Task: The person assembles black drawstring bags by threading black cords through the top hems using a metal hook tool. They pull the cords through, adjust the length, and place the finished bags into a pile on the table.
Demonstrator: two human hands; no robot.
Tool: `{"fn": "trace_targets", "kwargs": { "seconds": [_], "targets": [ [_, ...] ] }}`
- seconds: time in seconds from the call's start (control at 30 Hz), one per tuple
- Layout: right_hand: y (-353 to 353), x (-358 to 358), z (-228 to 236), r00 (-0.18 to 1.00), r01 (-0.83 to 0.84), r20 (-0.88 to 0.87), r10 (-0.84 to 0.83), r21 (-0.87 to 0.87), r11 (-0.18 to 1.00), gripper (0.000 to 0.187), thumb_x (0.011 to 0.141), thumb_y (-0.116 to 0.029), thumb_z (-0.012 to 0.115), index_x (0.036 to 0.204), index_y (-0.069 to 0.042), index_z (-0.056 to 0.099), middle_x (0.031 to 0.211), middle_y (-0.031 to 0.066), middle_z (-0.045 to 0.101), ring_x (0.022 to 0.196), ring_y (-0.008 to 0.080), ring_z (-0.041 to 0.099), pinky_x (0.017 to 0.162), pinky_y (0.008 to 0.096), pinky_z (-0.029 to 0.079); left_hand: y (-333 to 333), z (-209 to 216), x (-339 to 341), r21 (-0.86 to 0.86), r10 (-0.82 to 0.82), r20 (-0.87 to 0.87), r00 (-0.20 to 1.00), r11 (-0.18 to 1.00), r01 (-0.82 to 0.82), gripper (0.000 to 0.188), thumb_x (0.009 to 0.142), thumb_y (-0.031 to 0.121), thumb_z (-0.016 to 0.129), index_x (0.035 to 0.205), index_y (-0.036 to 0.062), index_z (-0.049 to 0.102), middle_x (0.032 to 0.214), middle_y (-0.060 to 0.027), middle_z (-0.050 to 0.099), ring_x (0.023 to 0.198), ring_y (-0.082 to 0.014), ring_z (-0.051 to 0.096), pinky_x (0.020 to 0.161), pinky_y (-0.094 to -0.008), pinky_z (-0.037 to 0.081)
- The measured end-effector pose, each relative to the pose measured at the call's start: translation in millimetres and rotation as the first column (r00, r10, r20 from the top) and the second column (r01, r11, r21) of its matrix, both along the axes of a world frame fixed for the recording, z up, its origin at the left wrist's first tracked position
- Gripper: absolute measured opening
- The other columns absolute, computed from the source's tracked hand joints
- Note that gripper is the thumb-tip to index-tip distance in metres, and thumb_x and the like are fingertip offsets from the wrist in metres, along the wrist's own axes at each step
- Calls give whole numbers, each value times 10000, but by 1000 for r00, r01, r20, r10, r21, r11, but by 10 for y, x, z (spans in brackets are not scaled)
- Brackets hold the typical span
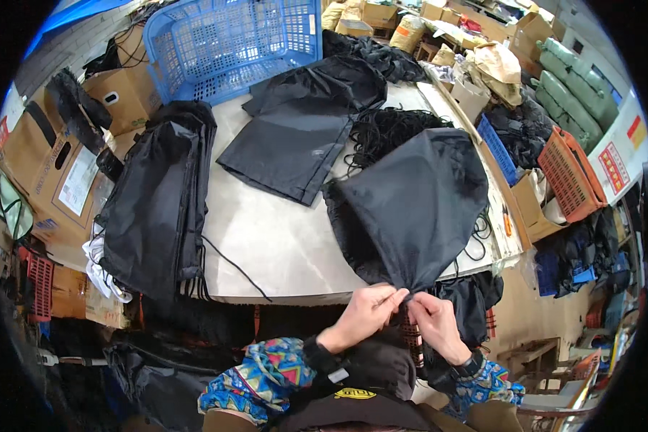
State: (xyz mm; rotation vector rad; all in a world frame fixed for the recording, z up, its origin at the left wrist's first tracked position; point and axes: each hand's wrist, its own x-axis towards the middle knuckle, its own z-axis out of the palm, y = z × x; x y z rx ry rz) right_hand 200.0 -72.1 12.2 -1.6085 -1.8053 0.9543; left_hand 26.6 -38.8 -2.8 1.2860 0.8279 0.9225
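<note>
A black fabric bag (425, 201) lies spread over the table's near right part, its open mouth sagging on the left side. Its near end gathers to a point just past the table edge, where both hands meet. My left hand (367, 315) pinches this gathered end between thumb and fingers. Close beside it, my right hand (437, 327) is closed on the same bunched fabric. Whether a cord lies between the fingertips is too small to tell. Behind the bag is a heap of thin black cords (396, 133). Another flat black bag (284, 151) lies at the table's middle.
Stacked black bags (158, 209) hang over the table's left edge, cord ends trailing. At the back stands a blue plastic basket (230, 47). Cardboard boxes (61, 180) flank the left. An orange-handled tool (507, 223) lies at the right edge; beyond is an orange crate (569, 176).
</note>
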Motion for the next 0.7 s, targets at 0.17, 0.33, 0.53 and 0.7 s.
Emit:
{"fn": "trace_targets", "kwargs": {
  "seconds": [0.17, 0.33, 0.53, 0.7],
  "targets": [
    [-6, -132, -70, 951, -46, -308, 17, -88, 995, 198, 940, -134, 522, 839, 7, 618, 676, -2, 609, 624, 62, 533, 582, 223, 427, 191, 146, -111, -19, 259, 148, 955, 966, -259, 185, 903, 93, 583, 749, -9, 571, 733, 53, 540, 686, -31, 491, 635, -192, 404],
    [167, -344, 65, 984, -122, -102, 146, 214, 969, 146, 892, -125, 573, 851, -1, 638, 653, 90, 610, 594, 181, 582, 560, 295, 458, 223, 6, -91, -32, 234, 103, 967, 972, -232, 91, 879, 53, 573, 964, 24, 556, 847, 33, 546, 760, -28, 491, 668, -206, 421],
    [487, -28, 987, 995, -102, 84, 59, 728, 678, 189, 855, -129, 621, 1020, -37, 625, 938, 119, 644, 827, 287, 612, 718, 343, 496, 262, 486, -839, 310, 371, -112, 922, 894, -322, 90, 925, 86, 527, 950, 2, 546, 743, 58, 452, 662, -31, 379, 609, -192, 356],
    [1242, -123, 1042, 979, 133, -202, -3, 636, 760, 366, 927, -212, 555, 1189, 34, 484, 1122, 155, 599, 980, 244, 574, 852, 330, 457, 147, 548, -1098, 525, 302, -478, 825, 851, -8, 113, 899, 85, 563, 906, -27, 549, 636, -20, 416, 602, -59, 384, 535, -238, 355]
  ]
}}
